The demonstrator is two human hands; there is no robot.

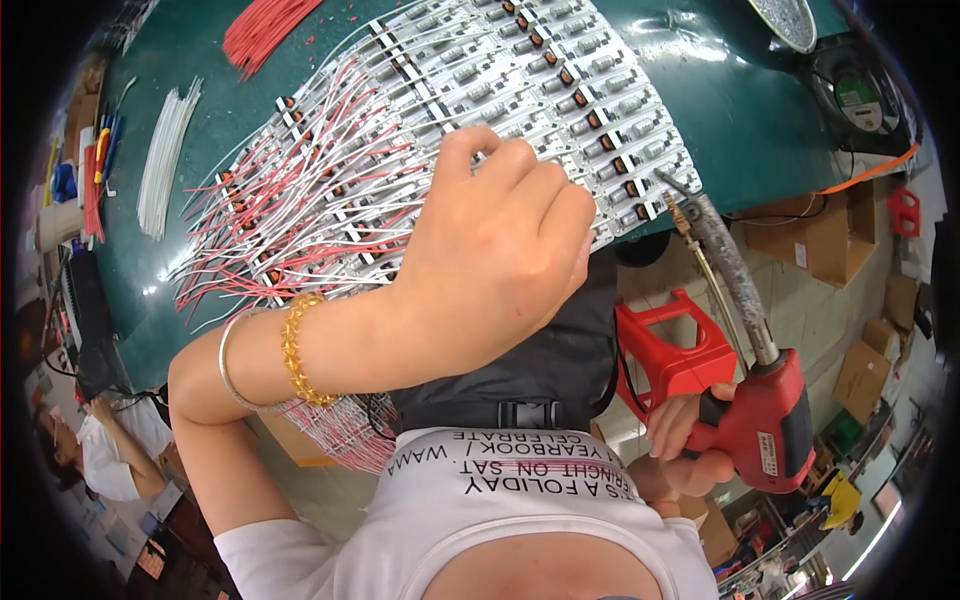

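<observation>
My left hand (500,235) is closed, knuckles up, over a wide panel of small white circuit boards (560,125). Its fingertips are hidden beneath it, so what they pinch cannot be seen. Red and white wires (330,190) stick up from the panel's left part, while the right part carries metal cylinders and black-and-orange parts. On the right, my right hand (685,440) is wrapped round the handle of a red and black soldering gun (765,425). The gun's long barrel points away from me, its tip close to the panel's near right corner.
A bundle of red wires (265,32) and one of white wires (168,160) lie on the green table (740,120). A metal dish (785,22) and a black fan (860,100) stand at the far right. Below is a red stool (680,350). Another person (125,450) sits at left.
</observation>
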